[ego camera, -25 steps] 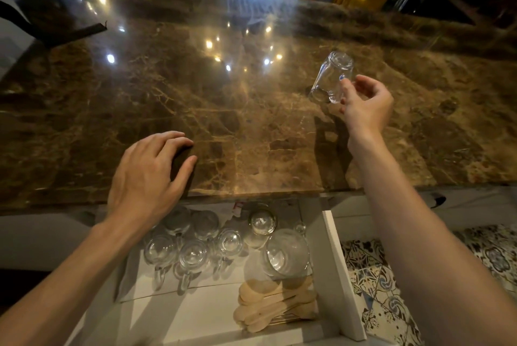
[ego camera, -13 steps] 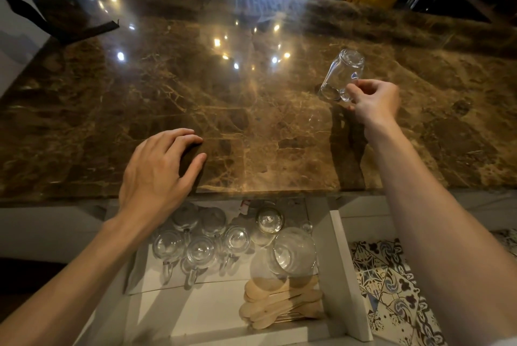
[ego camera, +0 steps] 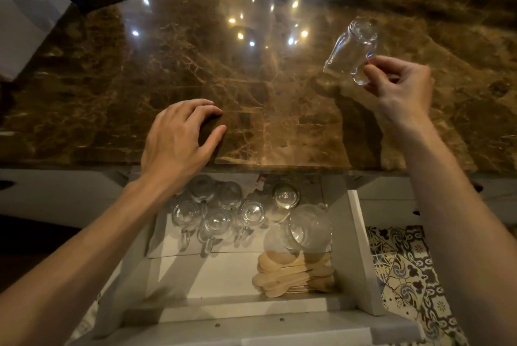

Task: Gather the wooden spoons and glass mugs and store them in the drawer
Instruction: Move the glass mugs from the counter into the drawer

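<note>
1. Head view: the right hand point(ego camera: 397, 88) holds a clear glass mug point(ego camera: 351, 50) by its handle, pinched between thumb and fingers, above the brown marble counter point(ego camera: 98, 80)
2. The held mug is tilted, its base pointing up and away from the person and its mouth lower and to the left; it is off the counter, over the right part of the stone
3. The left hand point(ego camera: 176, 141) lies palm down on the counter near its front edge, fingers curled and spread, gripping nothing
4. Below the counter edge a white drawer point(ego camera: 361, 256) stands pulled open, between the two forearms
5. At the back of the drawer, a cluster of small mugs point(ego camera: 216, 221) stands close together on a pale liner, handles pointing toward the person; the rearmost ones are partly under the counter edge and the left wrist
6. One more small glass point(ego camera: 286, 196) stands just to the right of that cluster, and a larger glass point(ego camera: 306, 226) lies tilted beside the right wall of the drawer
7. A pile of wooden spoons point(ego camera: 291, 275) lies in the front right corner of the drawer, just in front of the larger glass, bowls pointing left
8. Patterned floor tiles point(ego camera: 405, 275) show to the right of the drawer
9. Ceiling lights reflect as bright spots on the polished stone
</note>
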Demonstrator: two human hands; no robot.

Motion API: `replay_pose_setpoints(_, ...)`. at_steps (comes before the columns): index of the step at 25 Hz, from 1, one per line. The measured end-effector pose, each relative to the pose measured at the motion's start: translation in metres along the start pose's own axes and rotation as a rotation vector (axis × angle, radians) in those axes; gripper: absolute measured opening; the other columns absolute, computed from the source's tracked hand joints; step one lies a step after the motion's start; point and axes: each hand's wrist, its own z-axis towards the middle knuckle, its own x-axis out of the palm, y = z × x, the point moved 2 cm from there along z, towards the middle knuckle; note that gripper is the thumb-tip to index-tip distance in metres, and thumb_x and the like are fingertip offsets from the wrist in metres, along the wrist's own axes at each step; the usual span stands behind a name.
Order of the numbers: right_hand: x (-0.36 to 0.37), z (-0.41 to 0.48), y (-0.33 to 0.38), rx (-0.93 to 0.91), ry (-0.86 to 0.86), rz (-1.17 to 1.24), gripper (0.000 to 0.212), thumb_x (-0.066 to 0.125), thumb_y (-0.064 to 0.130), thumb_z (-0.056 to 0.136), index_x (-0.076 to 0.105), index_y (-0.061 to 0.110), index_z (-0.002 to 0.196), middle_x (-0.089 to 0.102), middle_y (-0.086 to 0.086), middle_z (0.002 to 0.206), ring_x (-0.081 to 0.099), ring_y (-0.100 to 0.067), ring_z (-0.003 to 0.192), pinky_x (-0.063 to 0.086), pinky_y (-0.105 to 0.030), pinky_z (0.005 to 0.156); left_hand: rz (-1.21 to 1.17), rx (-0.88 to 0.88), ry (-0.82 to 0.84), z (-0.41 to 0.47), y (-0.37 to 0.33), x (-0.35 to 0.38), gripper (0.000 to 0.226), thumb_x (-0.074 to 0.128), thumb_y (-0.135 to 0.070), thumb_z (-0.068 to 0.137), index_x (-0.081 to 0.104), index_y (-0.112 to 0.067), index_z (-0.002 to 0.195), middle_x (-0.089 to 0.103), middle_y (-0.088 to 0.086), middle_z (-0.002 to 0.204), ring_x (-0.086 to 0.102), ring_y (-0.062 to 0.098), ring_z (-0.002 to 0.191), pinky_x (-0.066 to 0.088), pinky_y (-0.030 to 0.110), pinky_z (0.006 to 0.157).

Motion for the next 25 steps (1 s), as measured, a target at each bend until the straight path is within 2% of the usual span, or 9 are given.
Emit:
replay_pose_setpoints(2, -0.003, -0.018, 0.015, -0.058, 0.067, 0.093, 0.027, 0.065, 0.02, 0.087, 0.065, 0.015, 0.114, 0.067, 0.009, 0.097, 0.067, -0.005, 0.089, 0.055, -0.017, 0.076, -0.006, 0.007, -0.005, 0.003, -0.002, 0.0, 0.036, 0.052, -0.04, 0.091, 0.057, -0.02, 0.121, 0.056, 0.001, 0.127, 0.047, 0.019, 0.119, 0.031, 0.034, 0.101)
replay_pose_setpoints(8, 0.0, -0.084, 0.03, -0.17, 0.325, 0.231, 0.023, 0.068, 0.018, 0.084, 0.066, 0.017, 0.107, 0.069, 0.004, 0.099, 0.067, -0.01, 0.088, 0.056, -0.027, 0.081, 0.003, -0.007, 0.016, -0.013, 0.001, 0.003, 0.037, 0.05, -0.041, 0.092, 0.056, -0.02, 0.123, 0.055, 0.001, 0.129, 0.046, 0.019, 0.121, 0.031, 0.033, 0.103)
replay_pose_setpoints(11, 0.004, -0.115, 0.032, -0.184, 0.453, 0.303, 0.023, 0.067, 0.015, 0.081, 0.068, 0.013, 0.104, 0.07, 0.002, 0.099, 0.067, -0.01, 0.085, 0.057, -0.027, 0.077, 0.011, 0.01, 0.022, -0.01, 0.003, -0.001, 0.038, 0.049, -0.041, 0.093, 0.056, -0.02, 0.124, 0.055, 0.001, 0.13, 0.047, 0.019, 0.12, 0.03, 0.032, 0.103)
replay_pose_setpoints(16, 0.015, -0.164, 0.029, -0.255, 0.669, 0.224, 0.022, 0.066, 0.018, 0.081, 0.069, 0.013, 0.102, 0.069, 0.004, 0.098, 0.065, -0.009, 0.089, 0.053, -0.021, 0.078, -0.003, 0.028, 0.066, -0.01, 0.008, -0.002, 0.041, 0.05, -0.042, 0.092, 0.054, -0.021, 0.127, 0.053, 0.0, 0.134, 0.044, 0.02, 0.122, 0.027, 0.032, 0.104)
replay_pose_setpoints(25, 0.071, -0.225, -0.009, -0.281, 0.945, 0.175, 0.019, 0.07, 0.016, 0.079, 0.073, 0.01, 0.097, 0.071, 0.003, 0.094, 0.066, -0.007, 0.086, 0.056, -0.024, 0.075, 0.02, 0.051, 0.065, -0.013, 0.004, 0.001, 0.042, 0.045, -0.043, 0.094, 0.053, -0.021, 0.128, 0.052, 0.0, 0.133, 0.044, 0.019, 0.123, 0.027, 0.032, 0.105)
